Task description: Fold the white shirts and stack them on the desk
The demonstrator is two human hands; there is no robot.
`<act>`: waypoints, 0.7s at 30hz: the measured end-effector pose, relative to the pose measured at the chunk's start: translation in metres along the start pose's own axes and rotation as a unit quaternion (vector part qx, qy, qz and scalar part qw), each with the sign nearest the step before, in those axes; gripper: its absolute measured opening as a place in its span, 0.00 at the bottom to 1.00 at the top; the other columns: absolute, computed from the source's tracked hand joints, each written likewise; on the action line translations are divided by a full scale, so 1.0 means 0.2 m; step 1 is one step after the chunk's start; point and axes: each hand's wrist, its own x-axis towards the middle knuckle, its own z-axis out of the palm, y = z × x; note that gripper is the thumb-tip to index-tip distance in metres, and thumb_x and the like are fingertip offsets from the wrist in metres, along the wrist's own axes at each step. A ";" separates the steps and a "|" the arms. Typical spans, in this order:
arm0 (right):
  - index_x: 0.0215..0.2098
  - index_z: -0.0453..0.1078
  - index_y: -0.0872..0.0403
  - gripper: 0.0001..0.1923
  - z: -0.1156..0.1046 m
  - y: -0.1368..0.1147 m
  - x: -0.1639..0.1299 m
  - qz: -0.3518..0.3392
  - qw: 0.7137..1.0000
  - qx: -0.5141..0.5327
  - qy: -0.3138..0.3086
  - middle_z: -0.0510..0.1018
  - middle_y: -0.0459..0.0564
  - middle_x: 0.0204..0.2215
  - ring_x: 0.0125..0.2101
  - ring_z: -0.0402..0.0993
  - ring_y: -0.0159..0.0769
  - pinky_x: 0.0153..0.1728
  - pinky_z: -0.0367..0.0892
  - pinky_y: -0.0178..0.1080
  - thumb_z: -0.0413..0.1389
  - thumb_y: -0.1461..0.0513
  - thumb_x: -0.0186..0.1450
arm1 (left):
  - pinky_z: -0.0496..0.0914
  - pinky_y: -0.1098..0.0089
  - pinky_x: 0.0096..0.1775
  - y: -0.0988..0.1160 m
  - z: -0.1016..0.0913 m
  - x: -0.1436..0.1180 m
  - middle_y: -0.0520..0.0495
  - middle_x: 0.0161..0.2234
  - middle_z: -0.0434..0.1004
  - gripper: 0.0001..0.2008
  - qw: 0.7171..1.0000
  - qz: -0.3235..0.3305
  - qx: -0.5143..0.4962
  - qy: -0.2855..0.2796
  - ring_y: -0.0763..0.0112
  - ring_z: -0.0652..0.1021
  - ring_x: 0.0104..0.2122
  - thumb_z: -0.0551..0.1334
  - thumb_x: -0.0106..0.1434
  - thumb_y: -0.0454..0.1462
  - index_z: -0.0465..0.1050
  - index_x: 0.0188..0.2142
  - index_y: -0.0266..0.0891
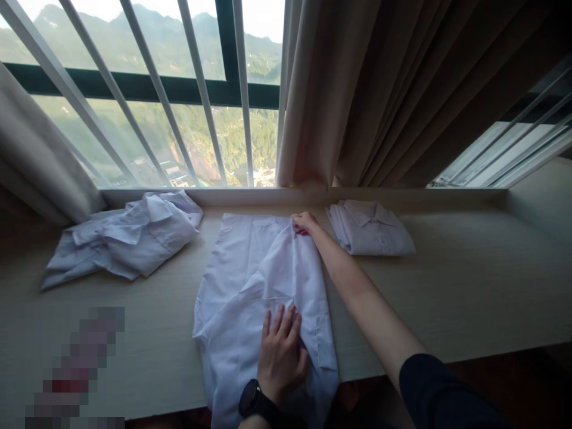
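Single head view, looking forward and down, close over wooden ledge (469,280), facing window (179,89).

We see the white shirt (250,280) run past the bottom edge at six o'clock; our left hand (280,351) covers part of it; a pixelated patch (75,369) hides whatever lies at eight o'clock.

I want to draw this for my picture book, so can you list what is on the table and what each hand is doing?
place: pale wooden table by a barred window with beige curtains
middle: white shirt spread out, partly folded, hanging over the near edge
left hand: flat on the shirt's lower part, black watch on the wrist
right hand: pinching the shirt's far edge
left side: crumpled shirts in a heap
right side: folded shirts in a neat stack
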 end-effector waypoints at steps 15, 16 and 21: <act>0.70 0.53 0.41 0.28 0.20 0.52 -1.38 -0.300 0.944 -0.134 -0.009 0.52 0.44 0.70 0.71 0.39 0.50 0.67 0.44 0.58 0.44 0.51 0.73 | 0.49 0.47 0.68 0.02 0.01 -0.01 0.45 0.66 0.63 0.29 1.000 0.012 -0.005 0.024 0.54 0.58 0.68 0.56 0.62 0.36 0.65 0.63 0.38; 0.70 0.53 0.40 0.28 0.20 0.52 -1.41 -0.293 0.945 -0.145 -0.022 0.52 0.44 0.70 0.71 0.40 0.50 0.68 0.43 0.57 0.44 0.50 0.73 | 0.49 0.47 0.68 0.03 0.01 -0.02 0.45 0.65 0.63 0.29 1.000 0.011 -0.009 0.023 0.54 0.58 0.67 0.56 0.62 0.36 0.65 0.63 0.38; 0.70 0.52 0.37 0.28 0.15 0.48 -1.42 -0.283 0.944 -0.163 -0.039 0.51 0.43 0.70 0.71 0.40 0.50 0.68 0.42 0.57 0.43 0.48 0.72 | 0.48 0.46 0.68 0.02 -0.09 -0.13 0.43 0.65 0.65 0.25 0.996 -0.035 0.001 0.087 0.57 0.59 0.67 0.54 0.65 0.34 0.66 0.62 0.40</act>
